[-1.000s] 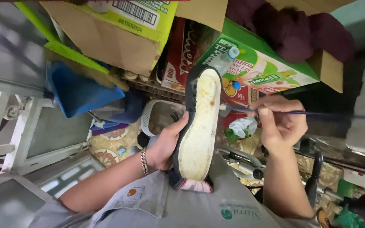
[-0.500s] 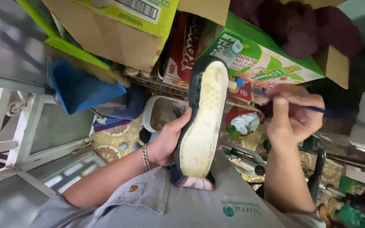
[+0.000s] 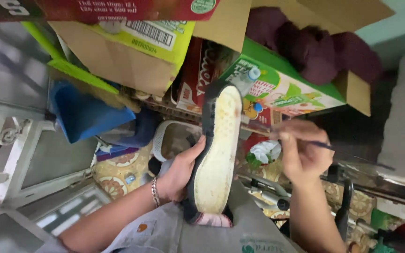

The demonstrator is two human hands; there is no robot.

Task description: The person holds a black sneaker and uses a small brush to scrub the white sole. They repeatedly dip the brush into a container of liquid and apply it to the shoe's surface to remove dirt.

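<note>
Shoe (image 3: 216,159) in left hand (image 3: 181,171)

Our left hand (image 3: 180,172) grips a dark shoe (image 3: 216,150), pale sole up. Just right of that grip, our right hand (image 3: 303,152) pinches a thin brush (image 3: 352,157).

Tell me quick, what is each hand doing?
Left hand: closed around the shoe, sole up.
Right hand: closed on a thin brush.
</note>
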